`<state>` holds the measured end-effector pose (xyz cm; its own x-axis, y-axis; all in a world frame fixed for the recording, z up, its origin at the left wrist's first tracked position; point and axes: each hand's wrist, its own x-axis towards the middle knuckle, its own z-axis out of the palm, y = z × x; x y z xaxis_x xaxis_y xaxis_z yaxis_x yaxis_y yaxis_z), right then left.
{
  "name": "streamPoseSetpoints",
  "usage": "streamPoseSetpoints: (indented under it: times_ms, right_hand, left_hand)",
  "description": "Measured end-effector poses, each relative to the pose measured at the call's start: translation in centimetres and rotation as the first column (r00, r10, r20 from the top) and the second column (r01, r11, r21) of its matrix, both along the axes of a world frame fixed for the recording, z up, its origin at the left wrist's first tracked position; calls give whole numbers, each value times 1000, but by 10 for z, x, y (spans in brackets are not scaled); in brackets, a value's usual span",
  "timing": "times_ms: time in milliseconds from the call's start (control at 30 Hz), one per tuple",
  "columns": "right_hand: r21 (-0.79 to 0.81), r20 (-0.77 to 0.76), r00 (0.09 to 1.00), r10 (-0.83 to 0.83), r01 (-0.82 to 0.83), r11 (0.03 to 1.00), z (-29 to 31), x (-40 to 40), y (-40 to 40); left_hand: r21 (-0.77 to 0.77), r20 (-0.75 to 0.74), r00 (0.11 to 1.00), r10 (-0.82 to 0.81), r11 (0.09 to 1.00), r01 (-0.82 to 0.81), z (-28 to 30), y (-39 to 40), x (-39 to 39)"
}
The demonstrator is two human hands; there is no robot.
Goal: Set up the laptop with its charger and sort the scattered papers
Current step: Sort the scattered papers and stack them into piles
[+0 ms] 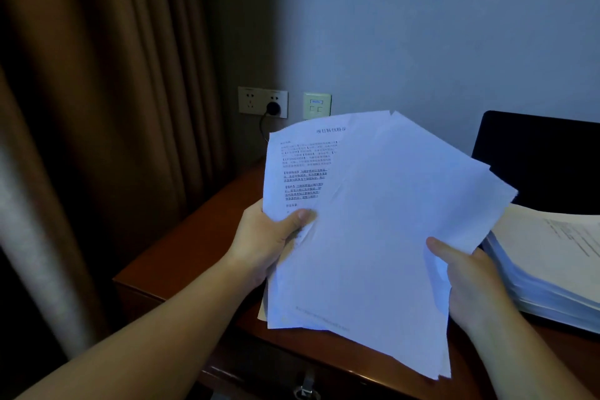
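The left hand (pixel 269 243) is pinching a fanned sheaf of papers (pixel 367 224) at its left edge, thumb lying on the printed top sheet and fingers hidden behind — a firm grip. The right hand (pixel 467 279) is gripping the same sheaf at its right edge, thumb pressing on the front and the other fingers out of sight behind. The sheets are being held up above the desk (pixel 181 256), splayed out toward one o'clock, the top one showing blocks of printed text at its upper left.

At three o'clock from the sheaf a thick stack of paper (pixel 552 266) is lying on the desk, and behind it, at two o'clock, the dark laptop (pixel 545 162) is standing with its lid up. The desk is reddish-brown wood, with a metal drawer pull (pixel 306 386) showing at six o'clock.

On the wall at eleven o'clock a plug (pixel 272 107) is sitting in a socket plate (pixel 262 101), its cable (pixel 261 130) hanging down; a second plate (pixel 317 106) is sitting just beside it. Brown curtains (pixel 107 107) are filling the nine o'clock side — the room is dim.
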<state>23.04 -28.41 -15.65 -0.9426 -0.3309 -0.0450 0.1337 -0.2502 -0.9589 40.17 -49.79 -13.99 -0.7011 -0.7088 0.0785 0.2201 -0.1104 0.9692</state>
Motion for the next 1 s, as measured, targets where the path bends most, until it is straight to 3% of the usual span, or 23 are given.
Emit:
streamPoseSetpoints:
  times_ms: [200, 367, 600, 733, 800, 900, 1000]
  right_hand:
    - [39, -9, 983, 182, -182, 983, 4, 6, 1]
    - [62, -128, 975, 181, -174, 983, 15, 12, -2]
    - [-28, -324, 946, -9, -1, 1000, 78, 9, -7]
    - [-18, -370, 928, 51, -62, 998, 97, 1, -6]
    - [111, -280, 946, 162, -136, 984, 89, -7, -4]
    - [352, -159, 932, 326, -255, 900, 70, -7, 1]
    - [292, -221, 945, 241, -172, 941, 71, 0, -5]
  left_hand:
    - [-57, 87, 988, -124, 990, 130, 7, 9, 0]
    - [-204, 151, 962, -226, 946, 254, 21, 16, 4]
    - [-301, -74, 996, -44, 953, 20, 65, 18, -10]
    - [-302, -168, 986, 20, 951, -70, 69, 13, -16]
    - [-241, -68, 997, 21, 970, -37, 61, 12, -16]
    - [-232, 196, 981, -2, 971, 49, 44, 15, -15]
    - [-308, 173, 983, 66, 951, -10, 45, 21, -16]
